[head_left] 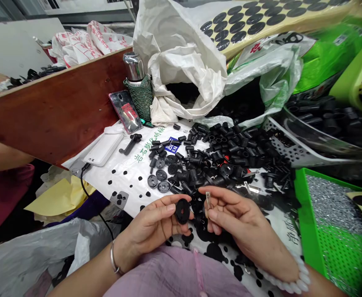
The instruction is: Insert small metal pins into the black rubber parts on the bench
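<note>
My left hand grips a round black plastic disc between thumb and fingers, its flat face turned toward me. Just to the right, my right hand pinches a small flat metal strip with a hole near its upper end, held upright. Disc and strip are apart. Beyond both hands lies a heap of black plastic cylinders. Several grey-black discs with holes lie at the heap's left side. More metal strips lie at its right side, partly covered.
A green tray of small shiny metal pieces stands at the right. Behind it is a white perforated basket. An open white sack stands at the back. A phone leans by a flask; a black crank handle lies nearby.
</note>
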`<action>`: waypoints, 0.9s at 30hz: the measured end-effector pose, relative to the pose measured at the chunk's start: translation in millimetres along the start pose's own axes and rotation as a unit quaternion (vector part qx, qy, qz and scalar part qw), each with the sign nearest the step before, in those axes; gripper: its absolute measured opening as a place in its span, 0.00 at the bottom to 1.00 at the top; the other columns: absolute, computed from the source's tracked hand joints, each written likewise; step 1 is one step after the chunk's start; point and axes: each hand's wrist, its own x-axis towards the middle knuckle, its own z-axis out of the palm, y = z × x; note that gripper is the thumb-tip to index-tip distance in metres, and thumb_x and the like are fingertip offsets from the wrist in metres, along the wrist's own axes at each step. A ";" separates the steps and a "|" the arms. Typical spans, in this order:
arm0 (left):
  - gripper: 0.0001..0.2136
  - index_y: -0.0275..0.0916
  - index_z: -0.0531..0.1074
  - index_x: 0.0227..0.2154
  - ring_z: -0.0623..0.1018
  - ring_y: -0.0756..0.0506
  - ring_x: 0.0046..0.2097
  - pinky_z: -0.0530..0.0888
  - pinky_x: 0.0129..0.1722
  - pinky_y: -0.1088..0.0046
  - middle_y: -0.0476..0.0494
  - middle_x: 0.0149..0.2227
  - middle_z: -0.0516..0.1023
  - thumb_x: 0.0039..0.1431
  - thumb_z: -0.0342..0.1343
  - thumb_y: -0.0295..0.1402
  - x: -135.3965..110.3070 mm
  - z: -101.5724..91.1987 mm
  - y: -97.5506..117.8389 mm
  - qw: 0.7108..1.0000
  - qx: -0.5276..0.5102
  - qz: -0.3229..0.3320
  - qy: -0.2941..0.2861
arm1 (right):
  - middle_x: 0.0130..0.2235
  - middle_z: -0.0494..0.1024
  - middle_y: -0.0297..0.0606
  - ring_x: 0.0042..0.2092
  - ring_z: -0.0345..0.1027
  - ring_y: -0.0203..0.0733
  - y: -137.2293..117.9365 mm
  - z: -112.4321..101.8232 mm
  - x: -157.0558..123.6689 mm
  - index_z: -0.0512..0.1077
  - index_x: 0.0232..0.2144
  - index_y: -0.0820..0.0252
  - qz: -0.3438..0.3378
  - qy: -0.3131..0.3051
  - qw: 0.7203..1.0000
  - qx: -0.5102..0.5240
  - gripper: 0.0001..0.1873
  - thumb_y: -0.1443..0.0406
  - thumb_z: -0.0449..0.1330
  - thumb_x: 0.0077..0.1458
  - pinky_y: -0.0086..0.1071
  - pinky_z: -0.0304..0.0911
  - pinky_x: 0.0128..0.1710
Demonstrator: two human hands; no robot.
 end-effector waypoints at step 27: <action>0.14 0.39 0.70 0.44 0.75 0.50 0.37 0.74 0.38 0.74 0.43 0.40 0.75 0.53 0.58 0.25 -4.3 4.8 -1.3 0.981 0.160 0.113 0.006 | 0.28 0.68 0.37 0.28 0.63 0.34 -4.5 10.8 -18.4 0.68 0.36 0.65 -0.329 0.020 0.784 -0.526 0.08 0.74 0.50 0.56 0.29 0.60 0.25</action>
